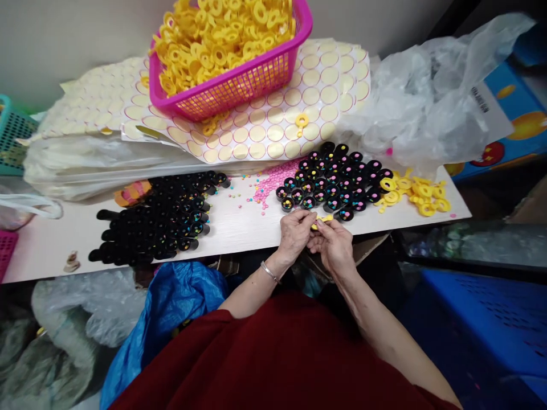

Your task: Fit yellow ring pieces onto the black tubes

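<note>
My left hand (296,232) and my right hand (335,242) meet at the table's front edge, their fingers pinched on a small yellow plastic ring piece (321,221). Its exact shape is partly covered by my fingertips. Just beyond them stands a cluster of black round cups (332,177) with pink, blue and yellow beads inside. To the right of the cups lies a loose pile of yellow ring pieces (427,193). Loose pink beads (273,181) are spread on the tabletop left of the cluster.
Another group of black cups (158,222) fills the left of the white table (239,230). A pink basket (239,85) heaped with yellow rings rests on sheets of round stickers (329,94) at the back. Clear plastic bags (423,85) lie back right; a blue crate (478,319) is below right.
</note>
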Tool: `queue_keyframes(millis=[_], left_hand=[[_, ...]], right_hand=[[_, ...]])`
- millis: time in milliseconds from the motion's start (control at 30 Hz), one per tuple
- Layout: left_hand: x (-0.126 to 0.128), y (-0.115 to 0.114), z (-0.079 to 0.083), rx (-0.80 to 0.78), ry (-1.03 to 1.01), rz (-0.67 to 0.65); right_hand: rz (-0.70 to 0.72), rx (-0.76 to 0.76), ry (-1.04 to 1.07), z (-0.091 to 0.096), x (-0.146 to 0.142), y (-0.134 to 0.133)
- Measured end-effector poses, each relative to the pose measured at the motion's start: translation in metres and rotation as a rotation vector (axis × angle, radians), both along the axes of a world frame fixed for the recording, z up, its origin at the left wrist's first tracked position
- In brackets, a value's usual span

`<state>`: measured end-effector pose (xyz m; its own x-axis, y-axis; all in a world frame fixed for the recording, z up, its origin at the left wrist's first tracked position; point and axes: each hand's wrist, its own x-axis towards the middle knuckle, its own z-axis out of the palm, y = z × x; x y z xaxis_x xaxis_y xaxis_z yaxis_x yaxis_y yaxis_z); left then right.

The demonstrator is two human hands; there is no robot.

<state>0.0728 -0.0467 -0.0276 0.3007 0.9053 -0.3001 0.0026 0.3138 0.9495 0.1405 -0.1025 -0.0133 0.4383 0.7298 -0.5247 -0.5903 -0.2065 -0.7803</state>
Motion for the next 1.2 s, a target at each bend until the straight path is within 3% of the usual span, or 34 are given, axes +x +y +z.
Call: queue_keyframes(millis=[333,700,900,1067,1200], left_hand=[[-0.001,-0.001,-0.003,0.146,-0.047,-0.007],[-0.018,0.003,0.005,0.459,-0.004,-0.166],[-0.031,0.000,-0.006,0.442,0.055,-0.303],[-0.027,0.002,-0.016,0.463,0.089,-0.276],[-0.024,0.003,-0.019,0.365,0.105,-0.251]], right_hand=[[0.058,0.036,0.063,0.004,0.002,-0.004],[0.108,-0.022,-0.019,0.001,0.003,-0.013],[0.080,-0.122,-0.155,0.004,0.002,-0.008],[0.207,-0.222,-0.304,0.006,0.004,0.000],[0.246,-0.220,-0.369,0.002,0.004,0.003]])
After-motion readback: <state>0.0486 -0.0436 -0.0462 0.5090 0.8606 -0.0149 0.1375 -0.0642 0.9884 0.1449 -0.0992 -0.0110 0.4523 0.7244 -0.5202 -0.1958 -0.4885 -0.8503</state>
